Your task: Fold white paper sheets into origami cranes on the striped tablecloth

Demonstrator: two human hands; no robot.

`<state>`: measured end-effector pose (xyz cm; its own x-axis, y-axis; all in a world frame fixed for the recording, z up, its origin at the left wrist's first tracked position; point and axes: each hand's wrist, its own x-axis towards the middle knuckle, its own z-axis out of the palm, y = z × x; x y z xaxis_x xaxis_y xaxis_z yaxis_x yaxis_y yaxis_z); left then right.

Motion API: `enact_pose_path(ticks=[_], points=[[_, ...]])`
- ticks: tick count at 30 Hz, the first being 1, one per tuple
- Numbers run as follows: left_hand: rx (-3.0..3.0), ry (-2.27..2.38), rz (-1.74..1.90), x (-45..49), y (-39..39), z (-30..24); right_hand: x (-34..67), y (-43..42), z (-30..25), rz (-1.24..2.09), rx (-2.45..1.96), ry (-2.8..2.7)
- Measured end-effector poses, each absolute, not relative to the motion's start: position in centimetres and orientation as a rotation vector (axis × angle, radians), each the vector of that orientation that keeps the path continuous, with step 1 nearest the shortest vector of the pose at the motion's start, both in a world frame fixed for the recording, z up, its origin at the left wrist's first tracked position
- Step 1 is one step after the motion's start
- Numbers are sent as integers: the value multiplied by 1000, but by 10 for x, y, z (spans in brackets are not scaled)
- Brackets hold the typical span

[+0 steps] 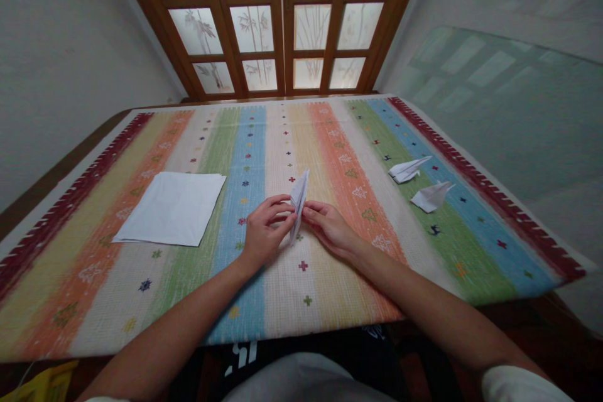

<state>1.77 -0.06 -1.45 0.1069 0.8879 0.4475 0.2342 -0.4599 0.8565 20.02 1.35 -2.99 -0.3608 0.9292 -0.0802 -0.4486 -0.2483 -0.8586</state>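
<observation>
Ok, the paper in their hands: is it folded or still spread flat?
Folded: the white paper forms a narrow, pointed, creased shape, pinched between the left hand and the right hand.

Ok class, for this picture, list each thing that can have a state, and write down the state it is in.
Left hand: pinching the paper.
Right hand: pinching the paper.
Folded white paper: narrow, on edge, slightly tilted.
White paper sheets: unfolded, lying flat.
Nearer paper plane: folded, lying on the cloth.
Farther paper plane: folded, lying on the cloth.
Striped cloth: spread flat.
Frosted glass doors: shut.
</observation>
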Motion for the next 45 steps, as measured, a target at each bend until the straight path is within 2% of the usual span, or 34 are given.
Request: enact_pose_path(ticks=[16,30,45], points=[[1699,988,1248,16,1,-15,199,12,-22,1534,-809,-1208],[1595,1022,1334,18,1,-12,199,4,-16,1246,-931,-1336],[1729,1133,1366,18,0,-11,199,3,-14,1295,-998,-1281]])
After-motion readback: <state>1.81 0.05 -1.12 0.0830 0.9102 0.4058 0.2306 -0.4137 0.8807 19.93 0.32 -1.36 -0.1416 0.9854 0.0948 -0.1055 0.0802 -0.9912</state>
